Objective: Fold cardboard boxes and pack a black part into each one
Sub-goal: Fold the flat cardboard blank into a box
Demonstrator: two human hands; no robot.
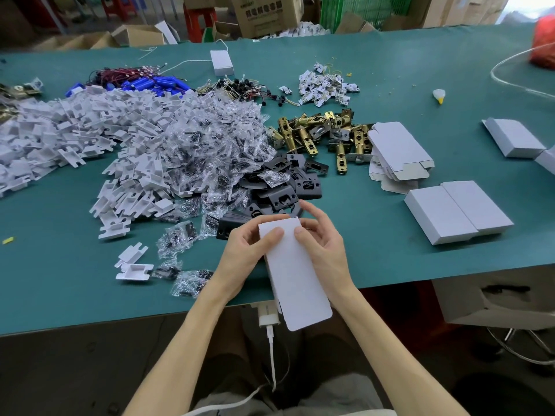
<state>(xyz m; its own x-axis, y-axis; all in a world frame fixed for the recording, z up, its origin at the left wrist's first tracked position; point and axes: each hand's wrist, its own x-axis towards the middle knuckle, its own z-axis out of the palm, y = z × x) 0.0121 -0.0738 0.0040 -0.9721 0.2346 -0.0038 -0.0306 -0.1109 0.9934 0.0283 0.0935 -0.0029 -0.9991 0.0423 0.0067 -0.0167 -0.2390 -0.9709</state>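
Both hands hold one white cardboard box (295,280) at the near edge of the green table (390,250). The left hand (249,250) and the right hand (321,244) each press a thumb on top of its far end, with the fingers curled round the sides. The box's long flap hangs over the table edge toward the person. I cannot tell if anything is inside it. The black parts (285,187) lie in a loose pile at twelve o'clock from the hands, very near the fingertips. Two closed white boxes (456,214) sit side by side at two o'clock, and a stack of flat box sheets (396,151) lies just behind them. More closed boxes (513,138) sit near the right edge. Gold metal latches (324,133) lie at one o'clock, beyond the black parts. A big heap of little clear bags (210,145) and white plastic pieces (60,130) spreads from eleven to nine o'clock. Blue tubes (156,84) and wires lie far back. A brown carton (267,13) stands on the floor past the far edge. The bare green spots are at seven o'clock and at four o'clock. A white cable (271,349) hangs below the near edge.
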